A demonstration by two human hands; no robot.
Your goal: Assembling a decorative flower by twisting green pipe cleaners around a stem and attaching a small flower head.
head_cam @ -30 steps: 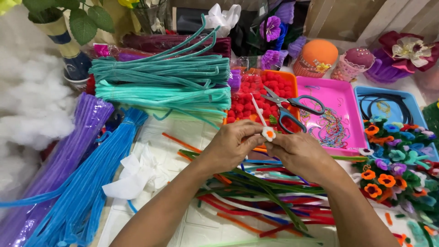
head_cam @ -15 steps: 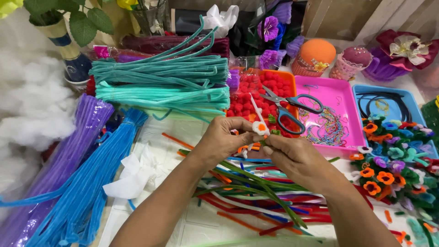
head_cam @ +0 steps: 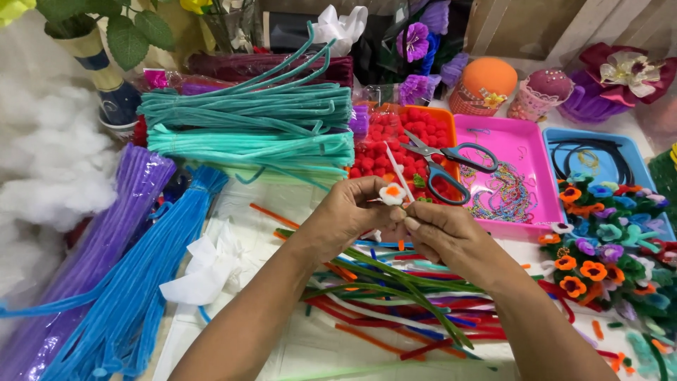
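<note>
Over the middle of a craft table, the left hand (head_cam: 352, 212) and right hand (head_cam: 441, 233) meet, pinching a small white-and-orange pipe-cleaner flower (head_cam: 392, 193) still being formed, while finished flowers (head_cam: 599, 254) lie right and loose stems (head_cam: 395, 296) wait unused below.

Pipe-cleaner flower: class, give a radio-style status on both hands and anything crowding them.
Left hand and right hand pinch white-and-orange pipe-cleaner flower. White stem sticks up. Scissors lie just behind; loose pipe cleaners beneath.

A small white fuzzy flower with an orange centre (head_cam: 392, 193) shows against red pompoms in an orange tray (head_cam: 423, 130), teal chenille stems (head_cam: 247, 127), blue stems (head_cam: 141, 282), purple stems (head_cam: 92, 240) and a pink plastic tray (head_cam: 525, 204)
</note>
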